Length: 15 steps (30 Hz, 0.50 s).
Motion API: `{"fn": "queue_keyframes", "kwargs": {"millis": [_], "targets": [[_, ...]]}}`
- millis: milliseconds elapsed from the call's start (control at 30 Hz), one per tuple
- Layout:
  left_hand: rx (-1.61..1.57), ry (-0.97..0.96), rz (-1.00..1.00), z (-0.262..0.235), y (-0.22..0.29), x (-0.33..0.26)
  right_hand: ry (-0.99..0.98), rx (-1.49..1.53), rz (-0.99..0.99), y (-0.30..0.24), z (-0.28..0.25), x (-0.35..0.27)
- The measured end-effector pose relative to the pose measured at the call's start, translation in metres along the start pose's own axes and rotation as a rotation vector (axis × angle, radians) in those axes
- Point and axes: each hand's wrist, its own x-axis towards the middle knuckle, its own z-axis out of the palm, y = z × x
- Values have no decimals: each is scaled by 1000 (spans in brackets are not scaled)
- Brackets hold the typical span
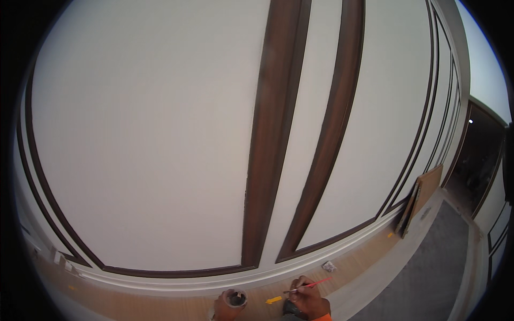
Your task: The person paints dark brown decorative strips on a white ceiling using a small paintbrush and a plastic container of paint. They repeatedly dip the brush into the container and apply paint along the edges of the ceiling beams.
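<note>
Tan floor [360, 263] — yellow arrow [273, 300], grey runner [423, 267], scrap [329, 266]

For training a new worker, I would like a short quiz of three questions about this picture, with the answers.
1. Which hand holds the small cup?
2. True or false: the leaning boards stand at the left side of the picture.
3. Complete: the thin tool in the right hand has a ____ handle.

Key:
1. The left hand.
2. False; they stand at the right side.
3. red

Wood trim [274, 134] (faintly glossy)
</note>
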Motion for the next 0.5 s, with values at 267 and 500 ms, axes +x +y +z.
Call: {"fn": "queue_keyframes", "kwargs": {"millis": [267, 500], "targets": [[-93, 46, 104, 4, -38, -16, 78, -396, 0, 29, 41, -5], [-718, -12, 177, 45, -58, -44, 41, -398, -110, 15, 16, -25]]}}
